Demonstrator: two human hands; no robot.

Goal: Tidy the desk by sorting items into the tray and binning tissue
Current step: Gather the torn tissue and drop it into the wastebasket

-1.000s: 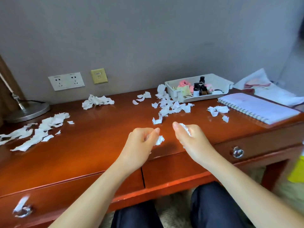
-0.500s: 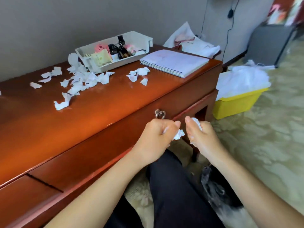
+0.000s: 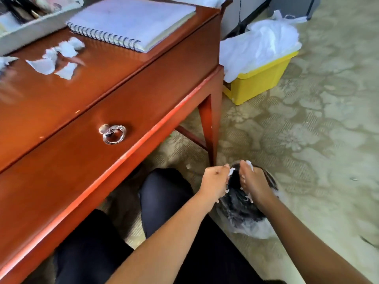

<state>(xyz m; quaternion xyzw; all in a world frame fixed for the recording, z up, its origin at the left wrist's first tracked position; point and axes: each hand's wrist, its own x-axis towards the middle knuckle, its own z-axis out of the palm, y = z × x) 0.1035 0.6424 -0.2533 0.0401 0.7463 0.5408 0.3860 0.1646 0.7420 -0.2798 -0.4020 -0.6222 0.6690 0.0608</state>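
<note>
Mostly the view is patterned carpet [image 3: 307, 140], spreading near to far on the right. Next in size, the red-brown desk [image 3: 102, 89] fills the left, one leg standing on the carpet at its right end. A person's legs [image 3: 164, 193] in dark trousers sit near, partly under the desk edge. Far right of the desk stands a yellow tub [image 3: 260, 83] lined with a white bag that spills over its rim. On the desk's far right corner lies a spiral notebook [image 3: 131, 19]. Just left of it is the white tray [image 3: 30, 27], blurred, its contents too smeared to tell. On the carpet just right of the legs sits a dark bin [image 3: 242, 206] with a clear liner. Both hands hang over its mouth, side by side. The left hand [image 3: 214, 181] is curled round tissue [image 3: 231, 171], with white bits showing at the thumb and under the fist. The right hand [image 3: 255, 185] is likewise closed on tissue, which pokes out top and bottom. Torn scraps [image 3: 61, 56] lie on the desk near the notebook. A silver ring pull [image 3: 112, 133] hangs on the drawer front.
</note>
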